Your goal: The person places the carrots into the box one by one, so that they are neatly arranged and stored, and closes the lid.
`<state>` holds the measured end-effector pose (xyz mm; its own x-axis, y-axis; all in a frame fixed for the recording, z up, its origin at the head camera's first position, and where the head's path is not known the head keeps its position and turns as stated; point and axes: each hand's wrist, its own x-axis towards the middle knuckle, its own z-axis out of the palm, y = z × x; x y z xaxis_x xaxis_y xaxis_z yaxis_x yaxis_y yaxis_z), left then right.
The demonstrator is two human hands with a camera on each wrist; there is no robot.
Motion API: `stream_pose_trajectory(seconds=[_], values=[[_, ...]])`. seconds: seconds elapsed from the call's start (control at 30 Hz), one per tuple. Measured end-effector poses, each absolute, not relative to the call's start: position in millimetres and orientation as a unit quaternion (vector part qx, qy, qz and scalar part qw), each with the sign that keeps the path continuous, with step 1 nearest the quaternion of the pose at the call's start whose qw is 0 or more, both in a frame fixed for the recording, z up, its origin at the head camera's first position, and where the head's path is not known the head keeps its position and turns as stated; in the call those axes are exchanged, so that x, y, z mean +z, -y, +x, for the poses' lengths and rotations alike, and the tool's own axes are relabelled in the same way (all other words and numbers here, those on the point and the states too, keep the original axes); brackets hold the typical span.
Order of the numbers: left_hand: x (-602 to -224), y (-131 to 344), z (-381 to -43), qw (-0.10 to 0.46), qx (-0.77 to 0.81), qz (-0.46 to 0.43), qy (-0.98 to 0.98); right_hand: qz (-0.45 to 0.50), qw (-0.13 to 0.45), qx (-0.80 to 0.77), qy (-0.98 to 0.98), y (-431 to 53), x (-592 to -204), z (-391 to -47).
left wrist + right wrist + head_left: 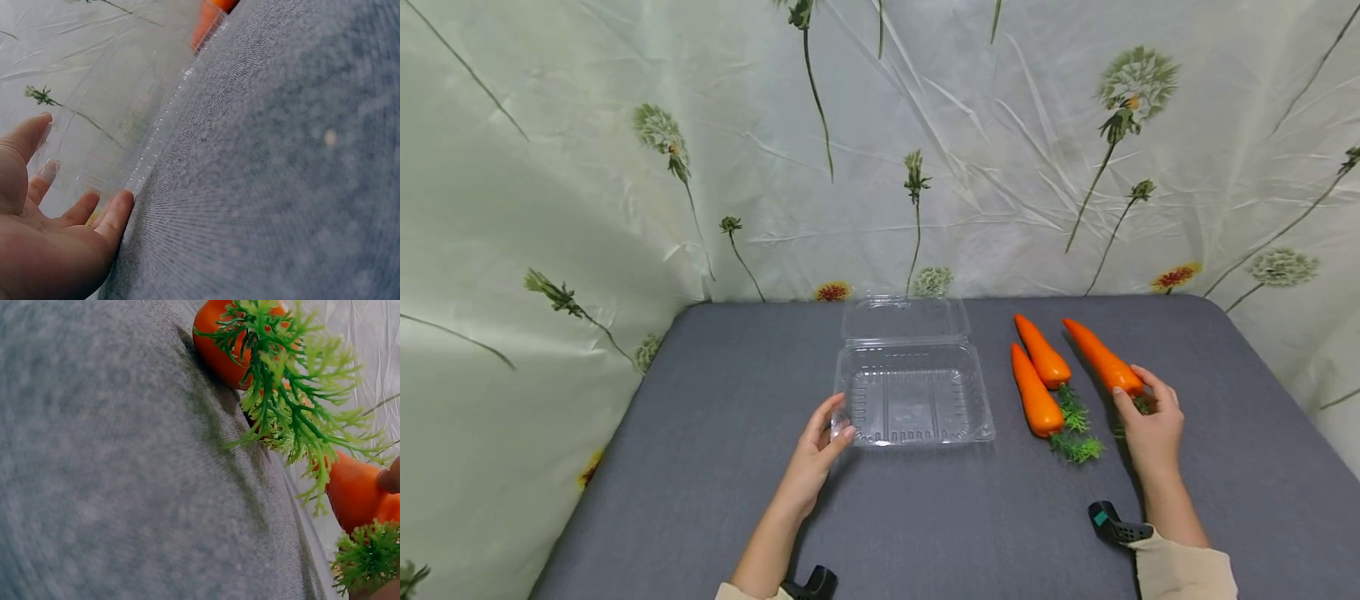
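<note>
A clear plastic clamshell container lies on the table with its lid folded back. My left hand holds its near left corner, thumb at the front and fingers along the left side. In the left wrist view, that hand meets the see-through wall. On the right, my right hand grips an orange carrot by its thick, leafy end. Two more carrots, a nearer one and a farther one, lie between container and hand, green tops towards me.
A grey cloth-covered table spans the scene. Behind it and to the left hangs a pale curtain printed with dandelions. Black wrist devices sit on both forearms, one near the right sleeve.
</note>
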<state>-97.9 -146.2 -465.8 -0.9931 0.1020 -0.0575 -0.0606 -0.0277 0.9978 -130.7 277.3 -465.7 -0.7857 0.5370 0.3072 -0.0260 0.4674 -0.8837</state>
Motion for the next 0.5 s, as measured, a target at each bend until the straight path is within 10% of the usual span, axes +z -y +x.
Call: stream_pose_trajectory(seconds=[0.5], values=[[-467.0, 145.3, -99.0, 0.059, 0.717, 0.007, -0.694, -0.186, 0.295, 0.581, 0.735, -274.5, -459.2, -131.4]])
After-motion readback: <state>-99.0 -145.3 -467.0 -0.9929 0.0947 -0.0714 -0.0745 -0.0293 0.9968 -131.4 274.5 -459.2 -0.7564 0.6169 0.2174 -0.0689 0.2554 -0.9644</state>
